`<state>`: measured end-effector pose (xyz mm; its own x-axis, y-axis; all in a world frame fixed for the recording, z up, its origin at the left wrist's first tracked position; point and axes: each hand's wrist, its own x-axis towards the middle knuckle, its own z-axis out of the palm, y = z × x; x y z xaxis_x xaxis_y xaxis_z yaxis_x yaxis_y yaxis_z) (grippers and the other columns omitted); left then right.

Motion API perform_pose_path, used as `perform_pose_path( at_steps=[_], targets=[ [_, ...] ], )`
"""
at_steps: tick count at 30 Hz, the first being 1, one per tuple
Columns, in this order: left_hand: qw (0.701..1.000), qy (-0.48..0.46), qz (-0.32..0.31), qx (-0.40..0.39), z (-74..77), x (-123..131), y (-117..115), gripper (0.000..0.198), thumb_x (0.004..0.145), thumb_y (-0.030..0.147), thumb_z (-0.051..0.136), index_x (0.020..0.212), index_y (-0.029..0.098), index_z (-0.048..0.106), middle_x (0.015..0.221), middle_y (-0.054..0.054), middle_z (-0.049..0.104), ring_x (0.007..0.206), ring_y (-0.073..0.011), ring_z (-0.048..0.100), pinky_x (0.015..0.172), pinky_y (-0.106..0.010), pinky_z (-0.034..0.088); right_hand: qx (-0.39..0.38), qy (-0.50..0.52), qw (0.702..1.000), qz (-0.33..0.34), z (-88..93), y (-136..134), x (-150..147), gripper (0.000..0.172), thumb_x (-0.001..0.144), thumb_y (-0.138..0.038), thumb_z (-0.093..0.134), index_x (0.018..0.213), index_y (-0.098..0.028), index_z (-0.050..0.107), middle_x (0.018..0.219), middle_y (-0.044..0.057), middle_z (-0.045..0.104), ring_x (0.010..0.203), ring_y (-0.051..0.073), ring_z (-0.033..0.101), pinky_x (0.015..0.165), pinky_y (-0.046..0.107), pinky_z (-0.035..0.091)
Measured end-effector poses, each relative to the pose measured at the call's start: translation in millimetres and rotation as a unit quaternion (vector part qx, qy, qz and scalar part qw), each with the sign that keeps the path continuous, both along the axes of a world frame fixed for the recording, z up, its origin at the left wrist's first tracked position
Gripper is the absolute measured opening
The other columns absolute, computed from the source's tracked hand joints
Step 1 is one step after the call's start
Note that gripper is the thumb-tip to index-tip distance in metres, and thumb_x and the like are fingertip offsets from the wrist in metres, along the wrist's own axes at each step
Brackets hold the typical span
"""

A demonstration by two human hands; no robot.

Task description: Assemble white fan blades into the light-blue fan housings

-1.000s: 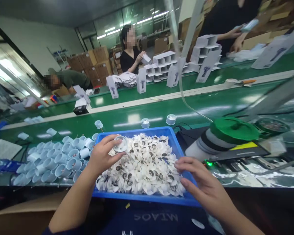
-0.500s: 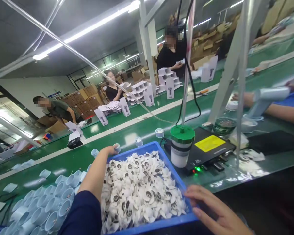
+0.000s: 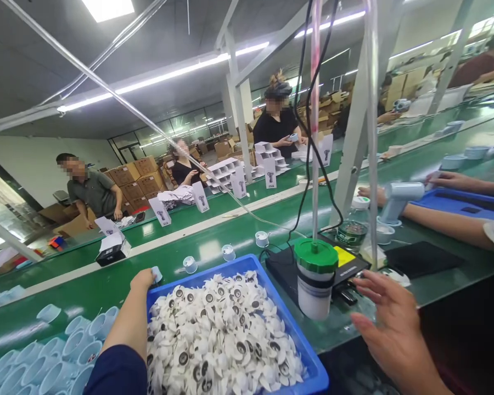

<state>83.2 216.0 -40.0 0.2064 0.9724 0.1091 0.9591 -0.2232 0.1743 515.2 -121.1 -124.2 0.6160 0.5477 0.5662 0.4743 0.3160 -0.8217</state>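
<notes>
Your left fingers (image 3: 142, 278) curl around a small pale cup (image 3: 157, 274) just over the far rim of the tray. Your hand hides part of it, so you cannot tell whether they are gripping it or only touching it. Your right fingers (image 3: 379, 296) are spread wide and hold nothing, hovering just beyond the tray's right corner, beside a green-lidded canister (image 3: 315, 280). Below your left hand, a blue tray (image 3: 290, 323) is heaped with white discs with dark round centres (image 3: 222, 334). To its left, a mass of pale cups (image 3: 76, 351) lies on their sides on the green worktop (image 3: 214, 233), and three more cups (image 3: 228, 252) stand in a loose line beyond the tray. The step in hand looks like taking up that single cup, so your next move calls for firming the left fingers around it while the right hand comes back toward the tray. Across the worktop, a co-worker's hand (image 3: 374, 195) holds a pale blue handheld device (image 3: 399, 197) above another blue tray (image 3: 463, 206).
</notes>
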Motion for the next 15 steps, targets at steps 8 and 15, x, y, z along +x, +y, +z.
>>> perform_pose_path(
  at_steps=[8, 15],
  targets=[
    [0.962, -0.18, -0.045, 0.203, 33.9, -1, -43, 0.03, 0.085, 0.032, 0.076, 0.103, 0.018, 0.057, 0.131, -0.011, 0.055, 0.13, -0.0265, 0.052, 0.112, -0.047, 0.043, -0.06, 0.15, 0.964, 0.211, -31.0, 44, 8, 0.063, 0.066, -0.055, 0.088, 0.114, -0.027, 0.058, 0.111, 0.011, 0.072, 0.103, 0.032, 0.071, 0.091, 0.048, 0.059],
    [0.802, -0.431, -0.221, 0.35, 7.9, -6, -227, 0.077, 0.056, 0.036, 0.097, 0.123, 0.025, 0.06, 0.108, -0.005, 0.069, 0.097, -0.0238, 0.068, 0.088, -0.042, 0.057, 0.026, 0.237, 0.937, 0.253, 12.9, 70, -7, 0.057, 0.06, -0.052, 0.092, 0.101, -0.022, 0.067, 0.092, 0.009, 0.073, 0.073, 0.026, 0.072, 0.06, 0.039, 0.061]
  ],
)
